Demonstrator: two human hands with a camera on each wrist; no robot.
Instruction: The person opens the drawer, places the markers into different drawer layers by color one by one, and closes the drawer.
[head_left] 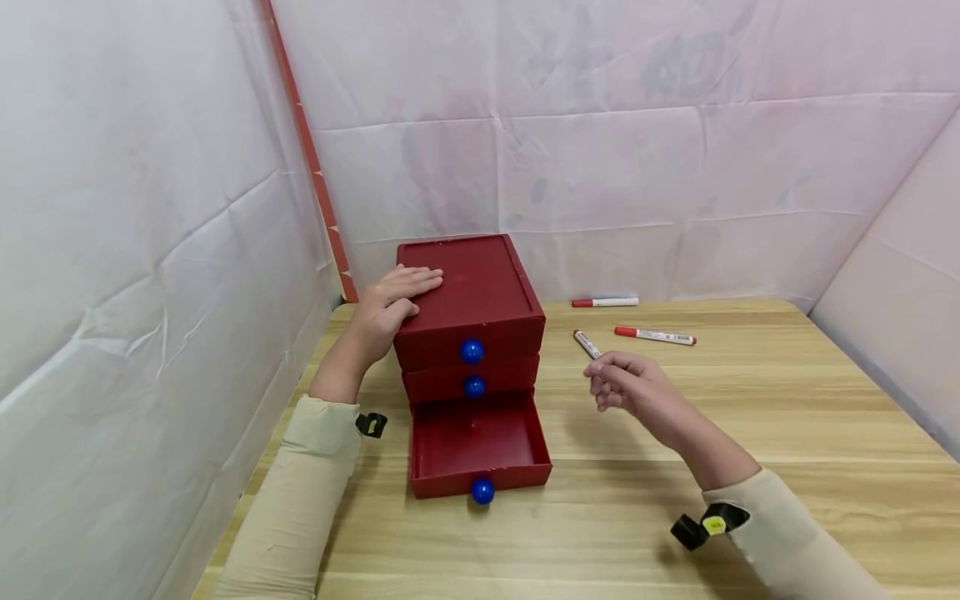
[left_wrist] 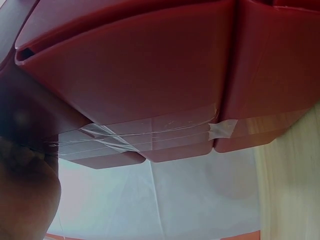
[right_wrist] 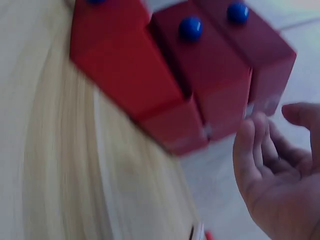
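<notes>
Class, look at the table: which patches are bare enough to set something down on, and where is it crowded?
Bare wood lies along the near edge of the table, between the open bottom drawer and the right hand, and across the far right side. It is crowded behind that hand, where three markers lie near the wall. The left hand rests on the red drawer box.

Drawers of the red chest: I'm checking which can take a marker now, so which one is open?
The bottom drawer is open, pulled out toward the person with its inside showing empty; the middle drawer and top drawer sit flush.
</notes>
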